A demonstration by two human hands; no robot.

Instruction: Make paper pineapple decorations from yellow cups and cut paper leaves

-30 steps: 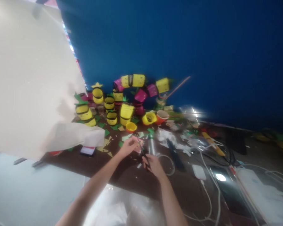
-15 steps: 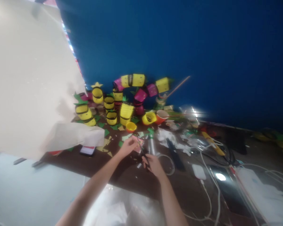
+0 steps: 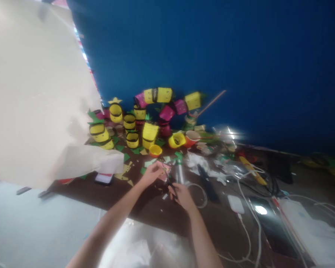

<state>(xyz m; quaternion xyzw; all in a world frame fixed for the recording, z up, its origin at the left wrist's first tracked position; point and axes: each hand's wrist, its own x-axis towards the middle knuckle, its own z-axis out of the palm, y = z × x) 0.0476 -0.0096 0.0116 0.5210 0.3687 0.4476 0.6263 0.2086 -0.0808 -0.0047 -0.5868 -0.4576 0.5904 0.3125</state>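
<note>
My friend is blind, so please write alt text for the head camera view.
A person's left hand holds pink paper and the right hand what look like scissors, over a brown table. Behind are yellow and magenta craft pieces; white cables lie to the right.

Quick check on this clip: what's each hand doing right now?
Left hand: closed on the pink paper.
Right hand: closed around the dark scissors; blur hides whether the blades are open.
</note>
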